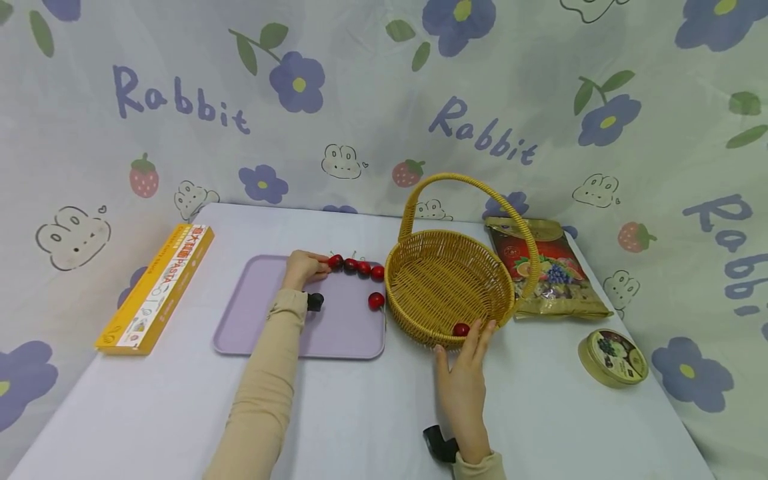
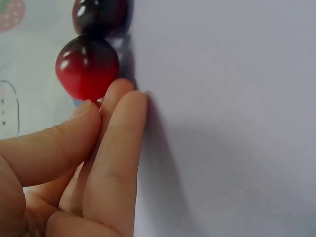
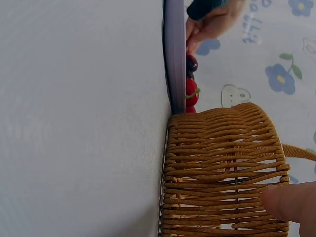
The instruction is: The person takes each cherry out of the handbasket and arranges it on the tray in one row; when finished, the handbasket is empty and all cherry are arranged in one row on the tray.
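Note:
Several dark-red cherries (image 1: pixel 363 269) form a row along the back of a lilac tray (image 1: pixel 258 343). At the row's left end, my left hand (image 1: pixel 304 269) pinches the edge of a cherry (image 2: pixel 88 69) between thumb and fingertips. A lone cherry (image 1: pixel 376 301) sits near the tray's right side. Beside the tray stands a yellow-brown wicker basket (image 1: pixel 444 280) with a tall handle; one cherry (image 1: pixel 461 330) lies inside by the front rim. My right hand (image 1: pixel 465 390) rests straight fingers on that rim, its thumb (image 3: pixel 284 200) against the outer weave.
A yellow pasta box (image 1: pixel 157 287) lies at the left. Behind the basket, to its right, is a red and gold fruit-printed bag (image 1: pixel 549 267). A round gold tin (image 1: pixel 612 358) stands near the right edge. Patterned cloth (image 1: pixel 372 100) hangs behind the white table (image 1: pixel 360 413).

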Tool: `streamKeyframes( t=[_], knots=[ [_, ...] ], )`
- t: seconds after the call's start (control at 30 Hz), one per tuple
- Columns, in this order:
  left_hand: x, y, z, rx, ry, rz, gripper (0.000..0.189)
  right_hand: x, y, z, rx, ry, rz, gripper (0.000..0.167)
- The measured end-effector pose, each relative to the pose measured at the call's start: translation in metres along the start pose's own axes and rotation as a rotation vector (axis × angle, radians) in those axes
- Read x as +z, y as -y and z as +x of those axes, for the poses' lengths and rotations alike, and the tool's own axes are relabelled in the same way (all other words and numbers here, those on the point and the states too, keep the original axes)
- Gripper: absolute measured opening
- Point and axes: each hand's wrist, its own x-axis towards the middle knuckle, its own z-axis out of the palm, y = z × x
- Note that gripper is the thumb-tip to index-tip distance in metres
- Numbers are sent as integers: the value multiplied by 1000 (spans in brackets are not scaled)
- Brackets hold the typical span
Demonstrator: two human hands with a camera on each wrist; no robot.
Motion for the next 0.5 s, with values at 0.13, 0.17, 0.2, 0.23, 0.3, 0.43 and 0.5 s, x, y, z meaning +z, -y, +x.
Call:
streamKeyframes(
  t=[0.13, 0.17, 0.2, 0.23, 0.3, 0.43, 0.5],
  knots=[
    [-10, 3, 1, -39, 137, -98, 41, 2, 1, -1, -12, -4, -1, 87],
    [-13, 3, 0, -48, 177, -119, 42, 2, 1, -1, -13, -3, -3, 88],
    [-16, 4, 0, -59, 214, -146, 43, 2, 1, -1, -15, -2, -5, 88],
    [-20, 4, -1, -63, 255, -164, 45, 3, 1, -1, -14, -2, -7, 88],
    [-26, 5, -3, -66, 320, -191, 46, 3, 1, -1, -15, -3, -10, 88],
    [-36, 2, -9, -48, 346, -216, 47, 3, 1, -1, -20, -6, -7, 88],
    [-39, -5, -16, -11, 313, -208, 46, 2, 1, -2, -20, -2, -10, 87]
  ],
)
